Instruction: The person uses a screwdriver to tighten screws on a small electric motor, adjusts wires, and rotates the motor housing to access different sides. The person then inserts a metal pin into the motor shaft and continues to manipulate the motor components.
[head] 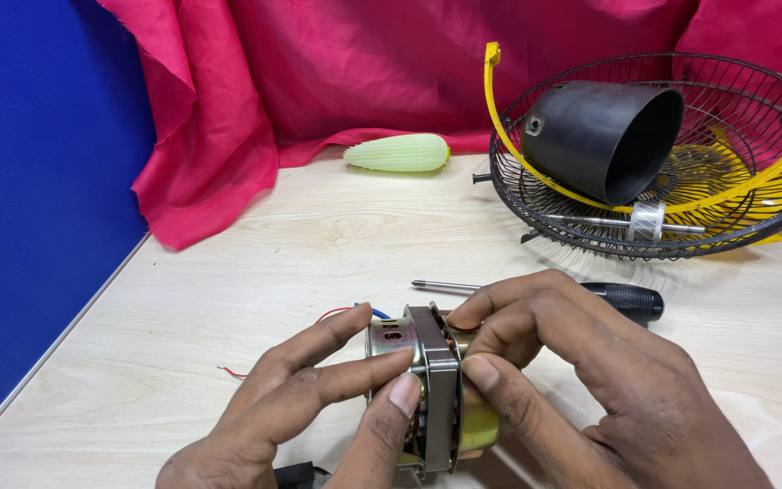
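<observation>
A small electric fan motor (436, 389), with a square steel core and brassy end caps, rests on the pale wooden table (228, 290) near its front edge. My left hand (305, 407) grips its left end cap, thumb across the front. My right hand (572, 371) pinches the right end cap from the other side. Thin red and blue wires (341, 313) trail out to the left behind the motor.
A black-handled screwdriver (622, 297) lies just behind my right hand. At the back right sits a black wire fan guard (753, 208) holding a black cone-shaped cover (604, 136), a yellow ring and a shaft. A pale green ribbed cap (398, 153) lies by the pink cloth (319, 72). A blue wall (38, 181) stands at the left.
</observation>
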